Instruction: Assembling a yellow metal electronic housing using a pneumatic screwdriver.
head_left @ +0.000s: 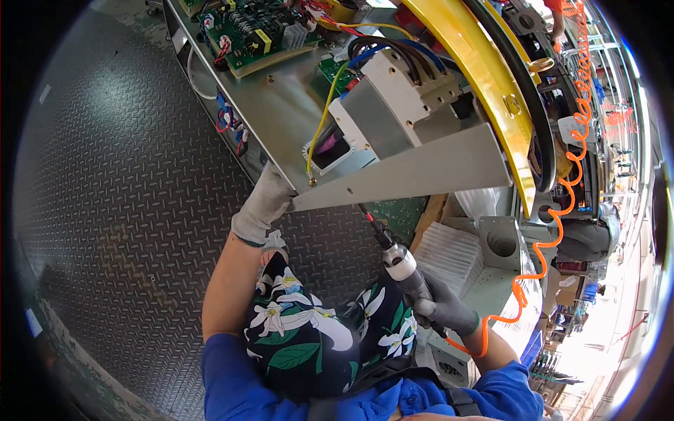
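My left hand, in a pale work glove, is closed at the near left corner of a metal chassis; its fingertips are hidden behind the edge. A long grey metal plate runs along the chassis's near side, one end beside that hand. In my right hand, gloved in grey, is a power screwdriver, its bit pointing up at the plate's lower edge. Whether the bit touches a screw cannot be seen. An orange coiled hose runs by the tool's rear end.
Green circuit boards and a yellow-green wire sit in the chassis. A curved yellow metal part rises at its right. White foam sheets lie right of the tool. Dark tread-plate flooring spreads leftward.
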The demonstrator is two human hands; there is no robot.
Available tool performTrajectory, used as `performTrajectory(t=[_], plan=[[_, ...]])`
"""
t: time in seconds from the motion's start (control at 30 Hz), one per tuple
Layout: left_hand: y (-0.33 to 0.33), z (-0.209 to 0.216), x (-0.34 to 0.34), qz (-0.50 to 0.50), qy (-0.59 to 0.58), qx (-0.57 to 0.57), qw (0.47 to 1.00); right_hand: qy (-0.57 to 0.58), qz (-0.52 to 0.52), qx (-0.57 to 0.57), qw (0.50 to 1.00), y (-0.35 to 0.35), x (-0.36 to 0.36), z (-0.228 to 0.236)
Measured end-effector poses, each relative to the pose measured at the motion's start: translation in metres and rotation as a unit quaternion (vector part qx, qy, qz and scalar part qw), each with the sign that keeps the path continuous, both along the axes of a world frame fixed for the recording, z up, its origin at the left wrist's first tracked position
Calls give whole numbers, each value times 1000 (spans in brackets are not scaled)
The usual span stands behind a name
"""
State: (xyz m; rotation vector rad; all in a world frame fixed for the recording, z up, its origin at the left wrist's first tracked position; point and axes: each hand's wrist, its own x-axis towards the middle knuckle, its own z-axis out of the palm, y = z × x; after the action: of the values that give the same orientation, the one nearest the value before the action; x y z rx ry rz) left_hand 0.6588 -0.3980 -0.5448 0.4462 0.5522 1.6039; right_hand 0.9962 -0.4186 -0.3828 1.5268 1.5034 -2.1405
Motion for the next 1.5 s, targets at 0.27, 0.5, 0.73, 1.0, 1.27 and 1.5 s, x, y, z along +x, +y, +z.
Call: performTrajectory(t=[0.27, 0.5, 0.73, 1.0, 1.27, 1.5], plan=[[-2, -2, -3, -9, 18, -18, 1000, -54, -2, -5, 999, -2, 23, -18], [-3, 0, -4, -29, -4, -19, 999, -90, 60, 66, 992, 8, 35, -28], [-4, -1, -5, -26, 16, -21, 999, -188, 295, 240, 906, 9, 21, -21], [-3, -2, -6, -39, 17, -22, 999, 22, 7, -17, 1000, -1, -3, -13], [-3, 1, -5, -8, 20, -8, 1000, 35, 5, 29, 999, -3, -4, -14], [-3, -4, -4, -14, 31, 4, 999, -10, 4, 1, 1000, 1, 5, -11]])
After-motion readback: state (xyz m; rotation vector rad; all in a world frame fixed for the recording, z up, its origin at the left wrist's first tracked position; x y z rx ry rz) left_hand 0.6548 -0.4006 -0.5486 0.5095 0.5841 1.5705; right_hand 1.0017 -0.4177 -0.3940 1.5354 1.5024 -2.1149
